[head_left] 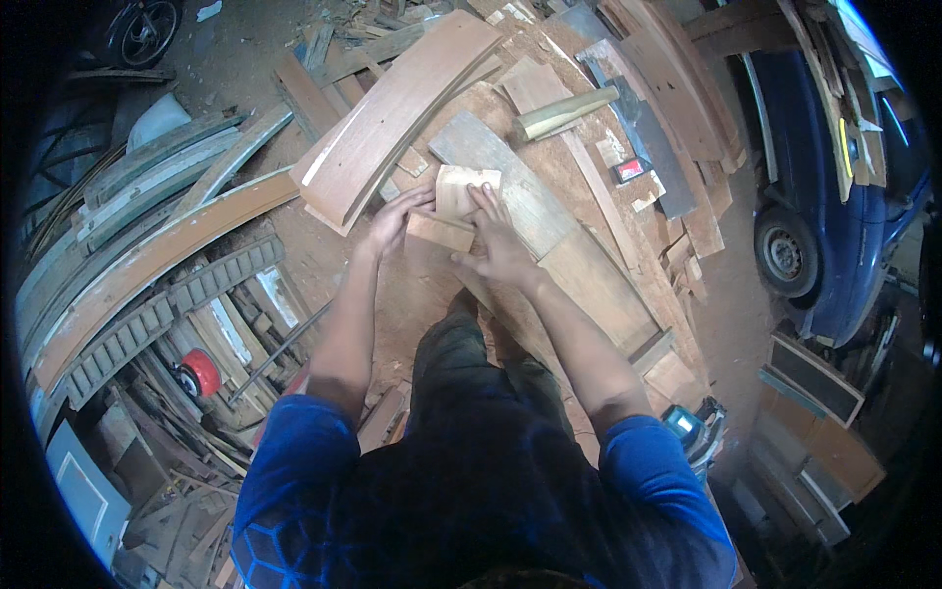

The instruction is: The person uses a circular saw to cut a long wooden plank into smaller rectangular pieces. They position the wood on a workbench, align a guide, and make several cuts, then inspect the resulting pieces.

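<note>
Two short wooden blocks lie against each other in front of me, above a long grey-brown board (505,177). The farther, pale block (457,192) has the fingers of my right hand (505,245) over its right side. Its thumb reaches to the right edge of the nearer, browner block (438,232). At the left edges of both blocks is my left hand (395,218), its fingers bent along the wood and partly hidden. Whether the two blocks are joined, I cannot tell.
A thick reddish plank (402,108) lies beyond my left hand. A rounded wooden piece (567,113) and small red box (630,170) sit on the sawdust-covered surface at right. A teal power tool (692,432) stands near my right elbow. Stacked boards (167,265) fill the left; a blue car (834,196) stands right.
</note>
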Demonstrator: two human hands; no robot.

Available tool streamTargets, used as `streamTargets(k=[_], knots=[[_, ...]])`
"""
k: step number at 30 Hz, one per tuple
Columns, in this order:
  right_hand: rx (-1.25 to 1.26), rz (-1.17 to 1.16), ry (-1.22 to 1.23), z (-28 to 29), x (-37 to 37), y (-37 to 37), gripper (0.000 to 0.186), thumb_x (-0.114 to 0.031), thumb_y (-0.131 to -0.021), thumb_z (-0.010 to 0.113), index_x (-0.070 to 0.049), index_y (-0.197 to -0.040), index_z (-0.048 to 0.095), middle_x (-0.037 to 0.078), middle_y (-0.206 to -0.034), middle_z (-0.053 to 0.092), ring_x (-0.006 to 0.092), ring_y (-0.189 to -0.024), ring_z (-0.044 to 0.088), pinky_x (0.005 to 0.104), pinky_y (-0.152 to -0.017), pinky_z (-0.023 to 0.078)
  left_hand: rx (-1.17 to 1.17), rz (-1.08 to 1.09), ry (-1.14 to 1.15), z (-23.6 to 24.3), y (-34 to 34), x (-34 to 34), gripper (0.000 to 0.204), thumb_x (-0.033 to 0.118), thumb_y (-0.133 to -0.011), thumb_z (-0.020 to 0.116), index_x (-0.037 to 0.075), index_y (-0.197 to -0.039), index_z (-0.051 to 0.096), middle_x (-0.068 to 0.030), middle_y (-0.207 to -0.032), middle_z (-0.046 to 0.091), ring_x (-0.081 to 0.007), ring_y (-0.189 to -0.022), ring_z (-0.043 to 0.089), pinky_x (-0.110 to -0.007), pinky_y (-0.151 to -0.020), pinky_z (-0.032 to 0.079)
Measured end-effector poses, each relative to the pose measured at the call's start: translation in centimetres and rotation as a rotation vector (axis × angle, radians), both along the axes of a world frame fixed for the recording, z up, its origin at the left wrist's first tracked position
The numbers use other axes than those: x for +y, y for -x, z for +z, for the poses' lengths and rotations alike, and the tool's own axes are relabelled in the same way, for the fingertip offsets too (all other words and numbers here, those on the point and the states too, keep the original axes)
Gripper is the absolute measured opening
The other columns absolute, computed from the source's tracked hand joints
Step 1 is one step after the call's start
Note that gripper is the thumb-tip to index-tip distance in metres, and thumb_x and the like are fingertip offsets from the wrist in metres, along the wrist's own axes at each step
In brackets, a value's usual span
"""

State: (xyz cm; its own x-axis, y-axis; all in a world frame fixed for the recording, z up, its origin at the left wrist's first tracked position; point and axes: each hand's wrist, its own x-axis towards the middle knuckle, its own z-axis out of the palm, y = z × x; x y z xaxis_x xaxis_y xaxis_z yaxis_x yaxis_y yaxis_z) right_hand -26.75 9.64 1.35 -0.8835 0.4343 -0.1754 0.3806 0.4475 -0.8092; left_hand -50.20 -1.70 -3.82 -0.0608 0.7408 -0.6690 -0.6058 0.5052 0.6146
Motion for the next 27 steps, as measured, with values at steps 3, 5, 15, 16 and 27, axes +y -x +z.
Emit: streamTargets(k=[3, 5, 15, 16, 27], knots=[[0.016, -0.02, 0.057, 1.3, 1.0, -0.1, 0.068, -0.031, -0.076, 0.087, 0.0, -0.126, 0.053, 0.027, -0.163, 0.026, 0.0448, -0.155, 0.013, 0.052, -0.125, 0.018, -0.173, -0.177, 0.054, 0.4, 1.0, 2.7, 0.067, 0.028, -0.1, 0.067, 0.002, -0.154, 0.038, -0.014, -0.146, 0.053, -0.0234, -0.132, 0.056, -0.039, -0.107, 0.05], [0.048, -0.053, 0.032, 2.5, 1.3, -0.4, 0.068, -0.027, -0.077, 0.086, 0.001, -0.128, 0.051, 0.029, -0.156, 0.037, 0.0439, -0.152, 0.028, 0.0487, -0.123, 0.029, -0.139, -0.269, 0.095, -0.7, 0.8, 3.2, 0.074, 0.028, -0.096, 0.072, 0.002, -0.154, 0.035, -0.0153, -0.146, 0.051, -0.0253, -0.133, 0.055, -0.04, -0.107, 0.05], [0.199, -1.235, 0.53, 2.8, 4.4, -9.4, 0.078, -0.034, -0.096, 0.072, 0.009, -0.15, 0.036, 0.019, -0.129, 0.066, 0.0235, -0.118, 0.062, 0.0341, -0.099, 0.049, 0.269, 0.053, 0.017, -1.7, -2.6, -0.6, 0.056, 0.042, -0.107, 0.053, -0.002, -0.142, 0.053, -0.015, -0.136, 0.061, -0.0217, -0.128, 0.055, -0.036, -0.112, 0.04], [0.212, -1.302, 0.39, 1.7, 6.0, -10.3, 0.083, -0.035, -0.096, 0.072, 0.011, -0.152, 0.032, 0.021, -0.133, 0.063, 0.025, -0.122, 0.061, 0.0348, -0.103, 0.047, 0.342, 0.003, 0.024, -0.9, -2.6, -1.0, 0.059, 0.044, -0.108, 0.048, -0.003, -0.145, 0.05, -0.0156, -0.143, 0.058, -0.0235, -0.134, 0.052, -0.037, -0.116, 0.036], [-0.09, -1.219, 0.253, 2.5, 10.7, -14.6, 0.072, -0.029, -0.097, 0.068, 0.007, -0.152, 0.039, 0.02, -0.118, 0.069, 0.0244, -0.107, 0.067, 0.0368, -0.092, 0.052, -0.258, 0.049, 0.052, 6.4, -5.4, -1.0, 0.058, 0.044, -0.11, 0.041, 0.003, -0.151, 0.044, -0.0128, -0.139, 0.062, -0.0236, -0.12, 0.066, -0.041, -0.098, 0.056]])
